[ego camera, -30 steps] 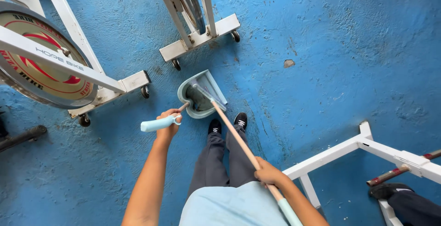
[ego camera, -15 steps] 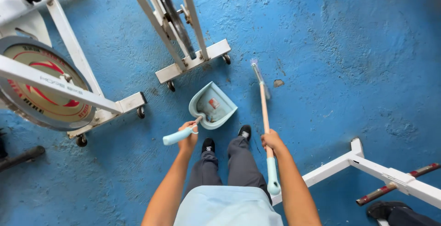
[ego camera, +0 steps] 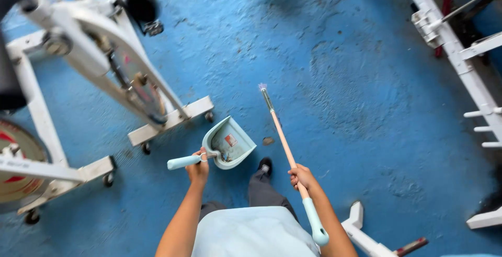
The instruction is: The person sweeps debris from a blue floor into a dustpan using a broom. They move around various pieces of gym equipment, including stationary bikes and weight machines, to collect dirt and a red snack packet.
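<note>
My left hand [ego camera: 197, 169] grips the pale blue handle of a light green dustpan [ego camera: 230, 142], held above the blue floor in front of my feet; the pan holds a little dirt and a small red scrap. My right hand [ego camera: 301, 177] is closed around a broom's wooden stick [ego camera: 282, 139], just above its pale blue end grip. The broom head [ego camera: 264, 93] points away from me and looks thin, seen edge-on. A small piece of debris [ego camera: 267, 141] lies on the floor between pan and stick.
Two white exercise bikes [ego camera: 104, 79] stand at the left, their wheeled bases [ego camera: 172, 122] close to the dustpan. White metal gym frames [ego camera: 455, 53] run along the right and a white frame foot [ego camera: 366, 236] sits at lower right. The painted blue floor [ego camera: 340, 79] is worn and scuffed.
I have stepped forward and the view has shifted; the bikes slid left and nearer. The broom swung out of the dustpan to my right side and now points ahead. Both hands keep their grips.
</note>
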